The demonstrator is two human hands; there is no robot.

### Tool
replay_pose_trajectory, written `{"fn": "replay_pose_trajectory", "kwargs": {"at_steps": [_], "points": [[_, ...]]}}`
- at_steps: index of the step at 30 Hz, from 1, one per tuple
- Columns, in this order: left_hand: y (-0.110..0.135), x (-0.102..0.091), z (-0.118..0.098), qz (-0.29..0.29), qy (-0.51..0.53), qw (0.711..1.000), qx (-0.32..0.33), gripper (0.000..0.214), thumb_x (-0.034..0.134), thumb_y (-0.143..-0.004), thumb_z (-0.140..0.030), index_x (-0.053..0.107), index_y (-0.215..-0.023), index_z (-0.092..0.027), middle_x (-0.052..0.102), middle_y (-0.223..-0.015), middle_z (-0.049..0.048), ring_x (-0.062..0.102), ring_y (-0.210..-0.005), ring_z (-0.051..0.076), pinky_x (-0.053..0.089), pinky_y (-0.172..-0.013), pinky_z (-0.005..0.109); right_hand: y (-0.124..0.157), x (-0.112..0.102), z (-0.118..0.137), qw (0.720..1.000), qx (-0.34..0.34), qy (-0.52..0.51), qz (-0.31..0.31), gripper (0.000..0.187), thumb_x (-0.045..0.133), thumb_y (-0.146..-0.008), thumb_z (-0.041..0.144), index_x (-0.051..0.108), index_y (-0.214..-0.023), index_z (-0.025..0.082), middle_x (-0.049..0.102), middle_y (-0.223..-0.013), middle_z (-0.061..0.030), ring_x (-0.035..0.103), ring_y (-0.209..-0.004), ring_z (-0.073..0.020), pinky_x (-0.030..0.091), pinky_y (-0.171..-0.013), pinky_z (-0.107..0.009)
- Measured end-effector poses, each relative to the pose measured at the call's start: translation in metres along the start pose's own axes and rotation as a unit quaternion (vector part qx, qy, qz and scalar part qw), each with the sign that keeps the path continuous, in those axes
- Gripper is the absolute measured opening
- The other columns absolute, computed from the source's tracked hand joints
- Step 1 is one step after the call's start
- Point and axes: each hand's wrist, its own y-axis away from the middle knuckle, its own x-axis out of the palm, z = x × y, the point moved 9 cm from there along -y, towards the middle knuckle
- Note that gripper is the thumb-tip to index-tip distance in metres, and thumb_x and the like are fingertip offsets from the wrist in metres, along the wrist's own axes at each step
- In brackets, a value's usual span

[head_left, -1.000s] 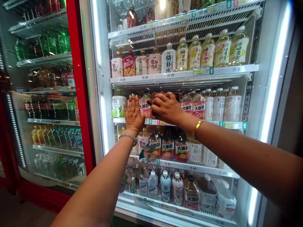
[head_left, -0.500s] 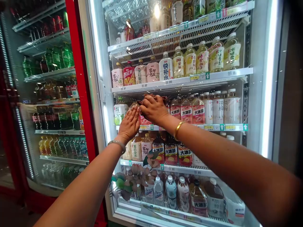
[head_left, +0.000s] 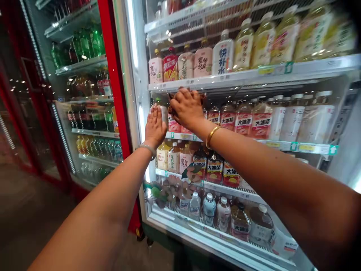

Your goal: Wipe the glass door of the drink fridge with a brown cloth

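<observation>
My left hand (head_left: 155, 126) lies flat on the glass door of a lit drinks fridge, fingers straight and pointing up, with nothing in it. A pale bangle (head_left: 148, 149) circles that wrist. Just to its right, my right hand (head_left: 188, 109) presses a dark brown cloth (head_left: 203, 98) against the glass. Its fingers are bent over the cloth, and most of the cloth is hidden beneath them. A gold bangle (head_left: 212, 136) is on my right wrist. Behind the glass, pink-labelled tea bottles (head_left: 243, 119) stand on a shelf at about hand height.
Pink flowers with green leaves (head_left: 172, 188) show on the lower glass. Several shelves of bottles fill the fridge, including yellow drinks (head_left: 263, 41) higher up. A red frame (head_left: 113, 67) separates it from another fridge with green bottles (head_left: 86, 43). Dark floor (head_left: 25, 210) lies at lower left.
The view has swung left and down, bringing the fridge's base and floor into sight. My right hand and the cloth have shifted slightly up, away from my left hand, which stays flat on the glass.
</observation>
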Motion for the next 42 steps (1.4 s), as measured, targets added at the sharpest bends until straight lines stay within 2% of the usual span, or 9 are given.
{"fn": "replay_pose_trajectory", "kwargs": {"at_steps": [2,7,13,17,20,24,30,38,42], "points": [[-0.001,0.002,0.007,0.015,-0.009,1.000,-0.022,0.069,0.036,-0.099,-0.031,0.023,-0.162,-0.004,0.016,-0.174,0.0161,0.007,-0.164,0.026,0.007,-0.135,0.049,-0.006,0.012,0.016,1.000,0.019,-0.021,0.003,0.031,0.045,-0.103,0.028,0.066,-0.121,0.015,0.061,-0.136,-0.0147,0.043,-0.139,-0.0355,0.034,-0.113,-0.064],[0.003,0.012,0.013,0.044,-0.037,0.998,-0.031,0.070,0.034,-0.098,-0.029,0.022,-0.164,-0.007,0.019,-0.174,0.0127,0.008,-0.164,0.020,0.007,-0.134,0.038,0.034,0.029,0.062,0.973,-0.216,-0.055,0.063,0.038,0.038,-0.105,0.032,0.072,-0.113,0.017,0.070,-0.124,-0.0074,0.053,-0.129,-0.0244,0.039,-0.108,-0.049],[0.004,0.021,0.011,0.020,-0.040,0.998,-0.044,0.070,0.031,-0.099,-0.031,0.018,-0.165,-0.009,0.011,-0.176,0.0114,0.000,-0.164,0.019,-0.001,-0.133,0.040,-0.003,0.025,0.010,0.997,-0.062,-0.019,-0.029,0.072,0.009,-0.103,0.032,0.075,-0.092,0.005,0.068,-0.130,-0.0161,0.046,-0.136,-0.0303,0.033,-0.101,-0.061],[0.006,0.017,0.009,0.049,-0.028,0.997,-0.051,0.068,0.029,-0.101,-0.034,0.019,-0.164,-0.010,0.015,-0.175,0.0117,0.003,-0.164,0.019,0.004,-0.134,0.039,-0.015,0.041,0.042,0.999,-0.039,-0.036,-0.006,0.042,0.034,-0.108,0.029,0.071,-0.116,0.011,0.068,-0.130,-0.0179,0.048,-0.135,-0.0283,0.035,-0.110,-0.059],[0.016,0.005,0.012,0.061,-0.024,0.997,-0.040,0.067,0.028,-0.103,-0.035,0.022,-0.163,-0.007,0.020,-0.174,0.0150,0.011,-0.163,0.023,0.012,-0.134,0.043,0.013,0.042,0.072,0.991,-0.126,-0.039,0.015,0.027,0.047,-0.103,0.023,0.068,-0.119,0.015,0.068,-0.132,-0.0153,0.051,-0.133,-0.0293,0.039,-0.110,-0.056],[0.030,0.002,0.012,0.082,0.001,0.995,-0.049,0.067,0.035,-0.103,-0.039,0.026,-0.163,-0.011,0.020,-0.174,0.0127,0.013,-0.163,0.025,0.013,-0.134,0.047,0.055,0.017,0.063,0.973,-0.223,-0.044,0.028,0.023,0.052,-0.103,0.026,0.068,-0.120,0.024,0.068,-0.135,-0.0064,0.049,-0.136,-0.0253,0.037,-0.112,-0.048],[0.028,0.013,-0.008,0.019,0.059,0.983,-0.175,0.065,0.023,-0.107,-0.040,0.017,-0.166,-0.015,0.007,-0.175,0.0136,-0.001,-0.163,0.026,0.009,-0.132,0.056,0.042,0.004,0.024,0.999,-0.050,-0.017,0.015,0.027,0.043,-0.107,0.026,0.067,-0.119,0.022,0.064,-0.143,-0.0092,0.047,-0.140,-0.0286,0.032,-0.114,-0.055],[0.077,0.018,-0.040,0.045,0.085,0.980,-0.174,0.067,0.037,-0.104,-0.042,0.027,-0.164,-0.016,0.018,-0.173,0.0153,0.013,-0.162,0.030,0.015,-0.131,0.060,0.121,-0.014,0.054,0.973,-0.214,-0.072,0.049,0.031,0.051,-0.106,0.029,0.061,-0.135,0.026,0.064,-0.147,-0.0047,0.051,-0.143,-0.0213,0.045,-0.114,-0.044],[0.089,0.018,-0.070,0.033,0.102,0.981,-0.165,0.067,0.032,-0.106,-0.046,0.022,-0.166,-0.017,0.014,-0.174,0.0158,0.008,-0.163,0.031,0.009,-0.130,0.064,0.124,-0.032,0.013,0.991,-0.113,-0.069,0.025,0.043,0.052,-0.104,0.021,0.054,-0.146,0.020,0.053,-0.158,-0.0112,0.041,-0.153,-0.0287,0.045,-0.117,-0.050]]}}
